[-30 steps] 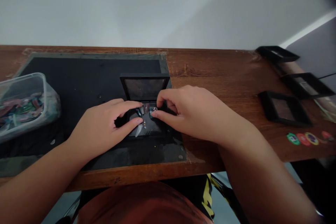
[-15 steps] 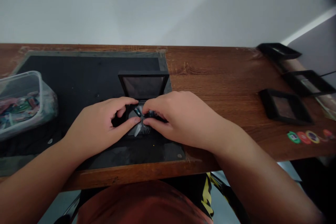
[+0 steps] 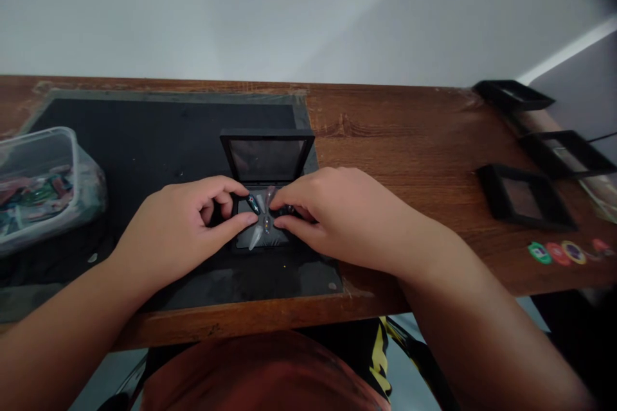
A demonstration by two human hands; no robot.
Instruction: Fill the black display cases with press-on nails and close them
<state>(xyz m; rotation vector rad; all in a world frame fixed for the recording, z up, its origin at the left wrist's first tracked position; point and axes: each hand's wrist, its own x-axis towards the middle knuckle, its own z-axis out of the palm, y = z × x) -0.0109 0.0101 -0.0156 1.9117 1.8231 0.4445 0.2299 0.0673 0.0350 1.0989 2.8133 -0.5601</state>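
Observation:
A small black case [image 3: 267, 133] stands on the dark mat with its windowed lid raised. Inside its base lie several nail-shaped pieces fanned out around a centre: a dark one with a star mark [image 3: 253, 203], a clear one [image 3: 256, 237] and a glittery one [image 3: 267, 225]. My left hand [image 3: 193, 218] has thumb and forefinger apart at the left side of the dark piece. From the right, my right hand [image 3: 322, 212] reaches in, its thumb and forefinger around another dark piece [image 3: 288, 210], mostly hidden by the fingers.
On the left stands a clear plastic tub [image 3: 77, 186] with many small colourful packets. Black frame-like boxes [image 3: 525, 198] lie at the right, near several round coloured pieces [image 3: 539, 252]. A pale wall rises behind the table [image 3: 395, 135].
My fingers have drawn a little apart, so more of the fanned pieces shows, among them the glittery one. My right hand has shifted slightly right.

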